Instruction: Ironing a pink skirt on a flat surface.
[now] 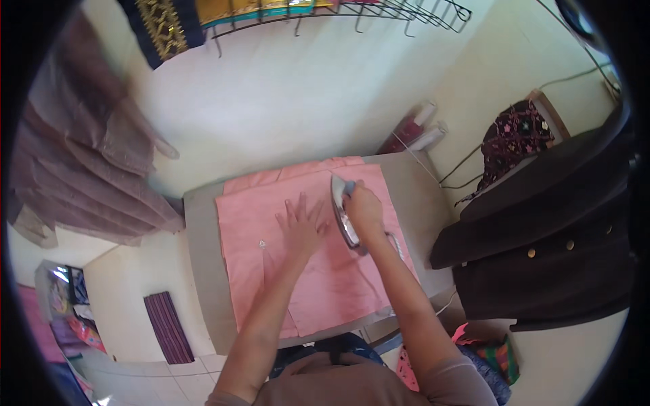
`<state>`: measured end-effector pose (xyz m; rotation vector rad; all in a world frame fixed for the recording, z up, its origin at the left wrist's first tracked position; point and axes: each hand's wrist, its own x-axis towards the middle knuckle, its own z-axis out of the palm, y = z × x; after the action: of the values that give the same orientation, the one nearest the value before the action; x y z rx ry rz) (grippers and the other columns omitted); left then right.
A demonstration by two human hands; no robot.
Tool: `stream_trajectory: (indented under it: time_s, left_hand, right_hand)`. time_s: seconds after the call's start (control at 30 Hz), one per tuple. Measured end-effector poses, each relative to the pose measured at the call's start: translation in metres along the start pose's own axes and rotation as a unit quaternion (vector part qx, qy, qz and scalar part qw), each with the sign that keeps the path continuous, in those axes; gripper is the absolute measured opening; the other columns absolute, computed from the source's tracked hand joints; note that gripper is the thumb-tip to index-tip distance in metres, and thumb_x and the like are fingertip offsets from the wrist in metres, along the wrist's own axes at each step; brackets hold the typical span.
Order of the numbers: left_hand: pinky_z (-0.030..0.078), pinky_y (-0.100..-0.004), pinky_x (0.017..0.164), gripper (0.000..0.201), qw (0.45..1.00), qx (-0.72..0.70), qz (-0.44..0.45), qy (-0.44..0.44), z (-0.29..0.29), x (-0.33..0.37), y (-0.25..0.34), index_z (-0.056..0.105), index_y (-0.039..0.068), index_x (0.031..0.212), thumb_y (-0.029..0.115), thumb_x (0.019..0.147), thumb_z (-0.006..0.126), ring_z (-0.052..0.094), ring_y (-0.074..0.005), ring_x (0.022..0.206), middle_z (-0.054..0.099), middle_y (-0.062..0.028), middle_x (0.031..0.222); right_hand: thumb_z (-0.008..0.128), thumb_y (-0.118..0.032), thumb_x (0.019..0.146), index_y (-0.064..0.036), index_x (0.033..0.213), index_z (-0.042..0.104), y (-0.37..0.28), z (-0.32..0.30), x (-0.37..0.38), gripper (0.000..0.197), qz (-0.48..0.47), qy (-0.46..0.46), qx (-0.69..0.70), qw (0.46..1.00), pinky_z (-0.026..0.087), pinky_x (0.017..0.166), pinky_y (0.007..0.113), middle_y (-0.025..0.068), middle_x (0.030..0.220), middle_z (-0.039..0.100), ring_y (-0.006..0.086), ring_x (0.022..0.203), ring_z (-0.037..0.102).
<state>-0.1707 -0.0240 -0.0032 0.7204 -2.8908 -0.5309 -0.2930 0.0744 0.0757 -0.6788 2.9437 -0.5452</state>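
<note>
Folded pink cloth (257, 203) lies spread over a grey padded table (203, 250). My left hand (302, 227) rests on the cloth with its fingers spread, a little left of the iron. My right hand (364, 211) is wrapped round the handle of a clothes iron (344, 220), whose edge shows silver along its left side. The iron stands over the right part of the cloth; whether its sole lies flat on it I cannot tell. A cord (396, 247) trails beside my right forearm. On the cloth's left half sits a small pale ornament (262, 243).
Dark garments with gold buttons (570, 245) hang at the right. A mauve sheer dress (115, 176) hangs at the left. Above, a black wire rack (338, 9) holds colourful cloth. Rolls (409, 132) lean behind the table. A striped folded cloth (169, 328) lies lower left.
</note>
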Motion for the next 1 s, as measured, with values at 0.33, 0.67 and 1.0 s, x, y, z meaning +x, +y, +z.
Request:
stream_trajectory:
  time_s: [0.33,0.67,1.0]
  left_hand:
    - [0.009,-0.0724,0.103,0.062,0.999,0.044,0.019,-0.016,-0.014,0.003,0.018,0.033,0.039,0.144,0.057,0.087,0.048,0.010,-0.0452,0.140,0.012,-0.0086,0.156]
    - [0.014,-0.0750,0.099,0.060,0.996,0.072,0.034,0.029,-0.005,0.003,0.011,0.037,0.037,0.142,0.058,0.086,0.049,0.015,-0.0475,0.138,0.018,-0.0107,0.155]
    - [0.007,-0.0721,0.103,0.061,0.998,0.054,0.002,-0.016,-0.014,-0.002,0.010,0.035,0.038,0.143,0.055,0.086,0.052,0.009,-0.0468,0.140,0.013,-0.0110,0.156]
  right_hand:
    - [0.068,-0.025,0.082,-0.0006,0.097,0.055,0.049,-0.004,0.051,0.032,0.053,0.102,0.008,0.993,0.052,0.074,0.047,0.0211,0.088,0.067,0.0396,0.083,0.065]
    - [0.068,-0.027,0.082,-0.0001,0.097,0.059,0.073,-0.028,0.059,0.032,0.107,0.048,0.000,0.993,0.052,0.076,0.045,0.0213,0.091,0.067,0.0378,0.087,0.065]
    - [0.069,-0.028,0.081,-0.0004,0.097,0.060,0.075,-0.036,0.022,0.034,0.131,0.034,0.045,0.990,0.052,0.079,0.046,0.0225,0.091,0.067,0.0396,0.089,0.065]
